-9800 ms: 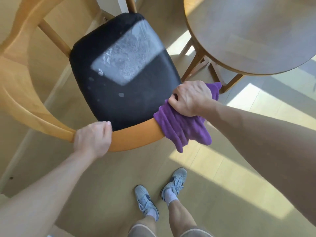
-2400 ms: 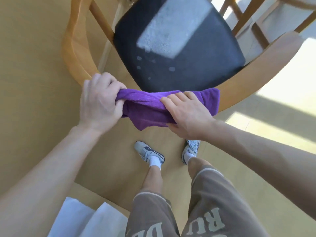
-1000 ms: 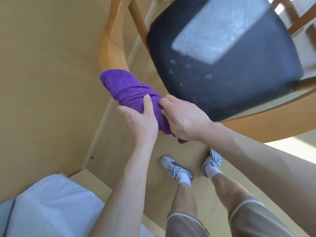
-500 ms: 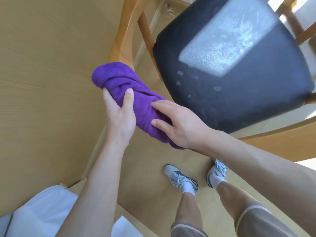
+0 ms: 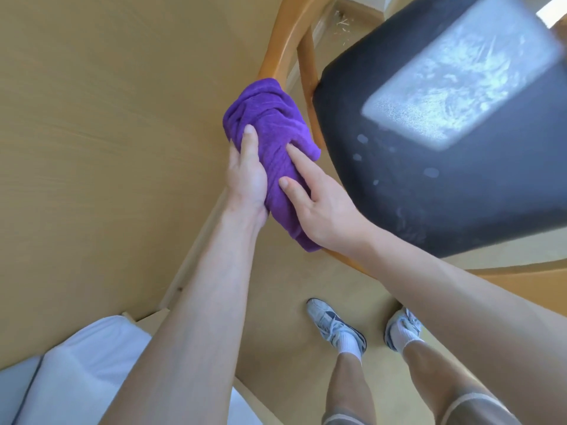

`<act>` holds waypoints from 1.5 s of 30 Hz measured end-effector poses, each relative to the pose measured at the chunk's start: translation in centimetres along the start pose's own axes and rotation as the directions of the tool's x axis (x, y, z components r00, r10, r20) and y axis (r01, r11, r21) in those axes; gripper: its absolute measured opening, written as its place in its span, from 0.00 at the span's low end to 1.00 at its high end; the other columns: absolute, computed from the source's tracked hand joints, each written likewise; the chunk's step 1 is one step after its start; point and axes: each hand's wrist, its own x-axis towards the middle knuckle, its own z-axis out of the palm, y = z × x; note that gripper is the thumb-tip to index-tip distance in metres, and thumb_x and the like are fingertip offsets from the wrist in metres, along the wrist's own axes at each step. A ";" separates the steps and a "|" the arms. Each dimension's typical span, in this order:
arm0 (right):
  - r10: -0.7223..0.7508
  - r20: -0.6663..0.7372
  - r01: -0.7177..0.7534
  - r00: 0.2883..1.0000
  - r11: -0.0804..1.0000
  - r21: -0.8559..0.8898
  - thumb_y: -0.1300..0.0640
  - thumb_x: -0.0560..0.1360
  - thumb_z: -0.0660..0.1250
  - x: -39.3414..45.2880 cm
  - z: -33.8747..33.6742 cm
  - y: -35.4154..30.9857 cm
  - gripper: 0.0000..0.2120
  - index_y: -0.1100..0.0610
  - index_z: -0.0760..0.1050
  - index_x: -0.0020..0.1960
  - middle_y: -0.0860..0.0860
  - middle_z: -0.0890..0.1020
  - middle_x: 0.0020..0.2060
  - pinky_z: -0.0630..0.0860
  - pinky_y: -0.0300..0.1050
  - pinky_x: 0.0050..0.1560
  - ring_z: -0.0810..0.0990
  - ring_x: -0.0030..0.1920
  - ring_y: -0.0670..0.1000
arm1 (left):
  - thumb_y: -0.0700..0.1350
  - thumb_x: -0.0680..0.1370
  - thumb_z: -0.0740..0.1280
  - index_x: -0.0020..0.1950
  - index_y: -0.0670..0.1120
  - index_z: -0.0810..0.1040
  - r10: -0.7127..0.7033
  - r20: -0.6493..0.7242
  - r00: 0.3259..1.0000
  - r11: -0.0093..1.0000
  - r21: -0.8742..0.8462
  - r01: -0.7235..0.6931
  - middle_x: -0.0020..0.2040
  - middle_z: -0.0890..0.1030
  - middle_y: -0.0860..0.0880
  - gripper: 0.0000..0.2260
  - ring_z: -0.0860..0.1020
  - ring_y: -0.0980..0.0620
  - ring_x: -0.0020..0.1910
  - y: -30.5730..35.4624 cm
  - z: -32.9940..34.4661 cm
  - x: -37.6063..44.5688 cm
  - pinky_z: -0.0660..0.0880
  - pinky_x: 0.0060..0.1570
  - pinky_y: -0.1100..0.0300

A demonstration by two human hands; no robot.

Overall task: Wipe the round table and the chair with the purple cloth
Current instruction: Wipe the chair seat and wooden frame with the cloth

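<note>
The purple cloth (image 5: pixel 273 136) is wrapped round the curved wooden back rail of the chair (image 5: pixel 285 32), just left of its black seat (image 5: pixel 429 185). My left hand (image 5: pixel 245 176) grips the cloth from the left; its thumb lies on top and its fingers are hidden behind the cloth. My right hand (image 5: pixel 319 207) presses on the cloth from the right with index finger and thumb laid straight on it. A patch of sunlight falls on the seat. The round table is out of view.
A tan wooden panel (image 5: pixel 107 133) fills the left, close to the chair rail. A white padded object (image 5: pixel 76 366) lies at the lower left. My feet in grey sneakers (image 5: pixel 337 326) stand on the floor below the chair. Small debris (image 5: pixel 342 23) lies on the floor near the top.
Both hands have slid the cloth along the rail from the chair's back towards its left upper arm. My right hand's fingers have gone from gripping the cloth to lying flatter on it.
</note>
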 end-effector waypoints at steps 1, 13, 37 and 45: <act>-0.005 0.010 0.005 1.000 1.000 -0.017 0.54 0.85 0.57 -0.4 -0.1 0.2 0.25 0.54 0.57 0.81 0.47 0.65 0.77 0.51 0.13 0.56 0.61 0.70 0.38 | 0.55 0.85 0.60 0.76 0.46 0.71 0.008 -0.004 1.000 1.000 -0.004 -0.008 0.68 0.80 0.45 0.22 0.81 0.47 0.65 -0.2 0.0 -0.1 0.76 0.68 0.45; 0.052 0.254 0.044 0.966 0.933 -0.357 0.53 0.83 0.61 -5.5 -4.7 4.1 0.28 0.48 0.56 0.82 0.44 0.75 0.68 0.62 0.27 0.50 0.71 0.57 0.40 | 0.56 0.85 0.55 0.80 0.47 0.61 0.211 -0.159 0.964 0.974 0.113 -0.195 0.70 0.70 0.62 0.25 0.70 0.72 0.67 -5.8 1.5 -5.9 0.66 0.70 0.68; 0.077 0.304 0.078 0.949 0.881 -0.467 0.66 0.79 0.59 -10.7 -8.4 5.4 0.11 0.59 0.73 0.60 0.51 0.80 0.54 0.74 0.55 0.56 0.76 0.53 0.56 | 0.43 0.87 0.58 0.78 0.52 0.59 0.173 -0.091 0.981 0.979 0.125 -0.161 0.72 0.73 0.53 0.19 0.74 0.61 0.69 -10.3 4.4 -15.3 0.69 0.67 0.67; 0.022 0.095 -0.037 0.995 0.987 0.158 0.63 0.84 0.58 -1.8 -2.5 -0.8 0.21 0.54 0.70 0.75 0.39 0.66 0.76 0.54 0.30 0.74 0.61 0.75 0.35 | 0.59 0.82 0.59 0.74 0.53 0.73 0.066 0.063 0.996 0.990 0.122 -0.073 0.68 0.80 0.53 0.22 0.78 0.54 0.68 -3.2 -0.9 -4.9 0.72 0.72 0.47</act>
